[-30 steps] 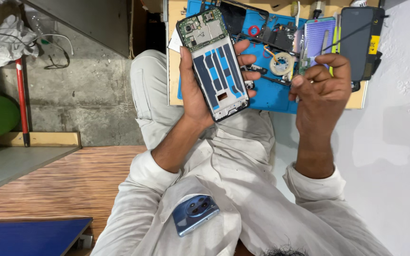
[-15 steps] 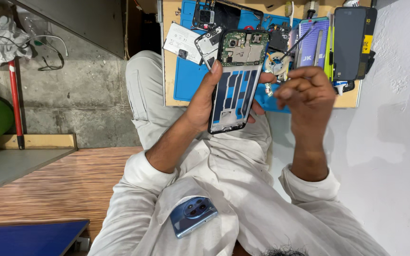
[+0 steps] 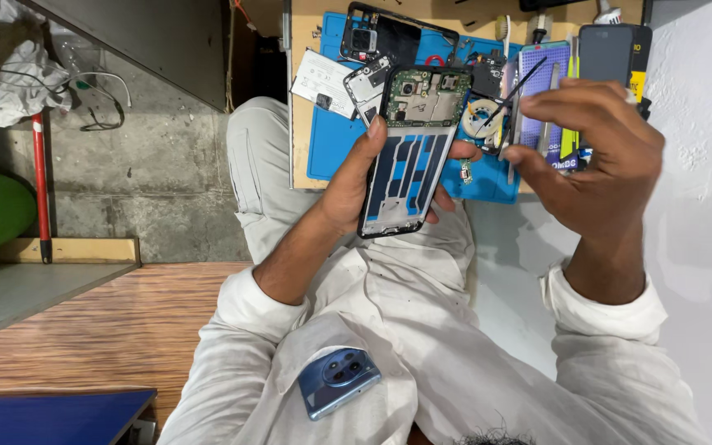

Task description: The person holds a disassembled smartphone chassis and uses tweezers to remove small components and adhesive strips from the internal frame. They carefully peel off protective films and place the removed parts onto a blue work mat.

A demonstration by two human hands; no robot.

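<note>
Fingers (image 3: 377, 132) of our left hand (image 3: 348, 177) wrap around the long edges of the opened black smartphone frame with its green circuit board exposed (image 3: 414, 148), thumb on one side and the others curled behind, closed firmly on it. We hold it upright in the air above our lap, just in front of the counter (image 3: 300, 124). Our right hand (image 3: 595, 156) hovers beside the phone, its fingers pinched shut on thin black tweezers (image 3: 521, 82) whose tip angles toward the phone's upper end; whether the tip touches the board we cannot tell.

Going from big to small: we sit in pale cream trousers and shirt (image 3: 389, 330), with grey concrete steps (image 3: 158, 165) to our left and a white wall (image 3: 702, 206) to our right. The wooden counter carries a blue rubber work mat (image 3: 327, 144), strewn with a black back cover with camera cut-outs (image 3: 393, 33), a dark slab-shaped phone (image 3: 607, 49), a white paper label (image 3: 319, 78), a round coil part (image 3: 480, 115) and small loose pieces. A blue smartphone with a round camera cluster (image 3: 338, 381) rests against our shirt near our chest.

We judge the bare frame light and fairly stiff, yet fragile: the board and its connectors at the top would take badly to pressure or twisting. Its smooth plastic sides may slip, so the rails along the lower half look like the safest hold, away from the circuitry.
</note>
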